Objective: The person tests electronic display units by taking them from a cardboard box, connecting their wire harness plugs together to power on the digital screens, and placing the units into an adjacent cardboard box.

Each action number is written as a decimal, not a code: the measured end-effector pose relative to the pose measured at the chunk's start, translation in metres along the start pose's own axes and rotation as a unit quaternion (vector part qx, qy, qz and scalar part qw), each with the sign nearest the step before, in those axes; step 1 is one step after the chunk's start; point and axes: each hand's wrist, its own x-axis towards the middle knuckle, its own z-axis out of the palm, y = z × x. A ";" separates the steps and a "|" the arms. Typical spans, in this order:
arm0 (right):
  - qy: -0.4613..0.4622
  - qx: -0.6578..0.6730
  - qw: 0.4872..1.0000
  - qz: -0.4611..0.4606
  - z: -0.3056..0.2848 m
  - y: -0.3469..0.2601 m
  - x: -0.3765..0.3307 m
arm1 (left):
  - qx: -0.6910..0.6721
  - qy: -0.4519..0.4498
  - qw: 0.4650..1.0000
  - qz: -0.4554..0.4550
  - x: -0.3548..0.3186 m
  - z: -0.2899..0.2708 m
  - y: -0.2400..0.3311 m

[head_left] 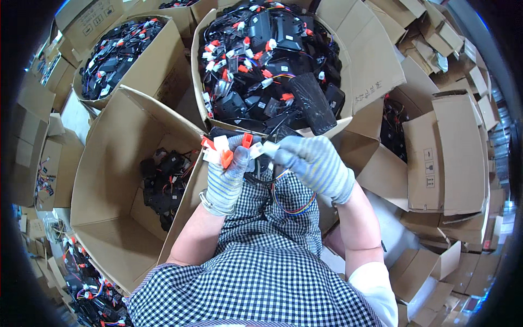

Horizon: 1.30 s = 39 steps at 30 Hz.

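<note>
Both my hands wear striped knit gloves and meet above my checked apron. My left hand (224, 186) is closed round a cluster of red and white plastic wire connectors (226, 158). Close beside it, my right hand (321, 166) pinches a pale connector (269, 149), its fingers closed and partly hiding it. Thin coloured wires (297, 210) loop down below the hands, along with a black cable (256, 179). What the wires lead to is hidden by my hands.
A large carton (376, 60) heaped with black plastic units and red and white connectors stands just ahead. At left, an open carton (101, 180) holds several black units. Another filled carton (158, 71) is at far left; more cartons (447, 158) crowd the right.
</note>
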 end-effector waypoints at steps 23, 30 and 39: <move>-0.160 0.195 0.966 0.056 0.047 0.060 -0.034 | 0.269 -0.187 0.943 0.056 -0.025 -0.022 -0.006; -0.103 0.205 0.973 -0.024 0.048 0.039 -0.045 | 0.296 -0.278 0.908 0.108 -0.028 -0.037 -0.009; 0.017 0.035 0.996 -0.076 0.035 0.008 -0.056 | 0.384 -0.179 0.897 0.126 -0.021 -0.026 -0.001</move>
